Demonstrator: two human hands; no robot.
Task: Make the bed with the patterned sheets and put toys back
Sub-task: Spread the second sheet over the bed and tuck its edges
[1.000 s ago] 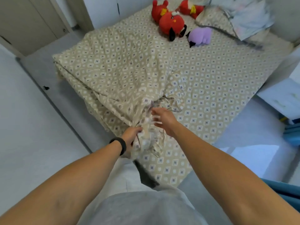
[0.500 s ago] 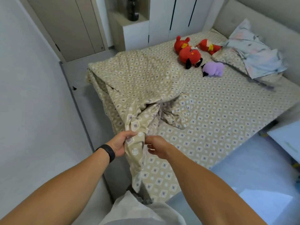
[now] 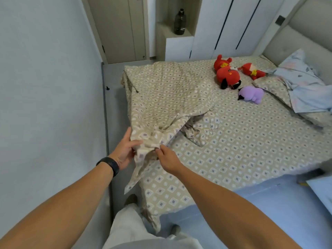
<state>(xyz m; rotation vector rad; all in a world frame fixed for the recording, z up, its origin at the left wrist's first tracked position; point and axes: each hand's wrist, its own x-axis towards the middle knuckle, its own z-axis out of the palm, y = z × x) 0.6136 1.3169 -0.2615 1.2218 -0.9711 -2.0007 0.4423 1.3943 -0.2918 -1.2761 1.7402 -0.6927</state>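
A beige diamond-patterned cover (image 3: 167, 97) lies bunched over the left half of the bed, on a matching fitted sheet (image 3: 251, 141). My left hand (image 3: 125, 150) holds a gathered corner of the cover at the bed's near left corner, thumb over the cloth. My right hand (image 3: 166, 157) pinches the same bunch from the right. Two red plush toys (image 3: 227, 73) (image 3: 253, 71) and a purple plush toy (image 3: 251, 94) lie near the head of the bed. A patterned pillow (image 3: 271, 87) sits at the far right under a pale blue cloth (image 3: 305, 90).
A wall (image 3: 50, 87) runs close along the left, leaving a narrow floor gap beside the bed. White wardrobes (image 3: 224, 27) and a shelf niche holding a dark bottle (image 3: 179, 21) stand beyond the bed. Blue flooring (image 3: 269, 203) lies to the right.
The view has risen, so more of the room shows. Both hands have stayed on the bunched cover corner, now held closer to the bed's left edge.
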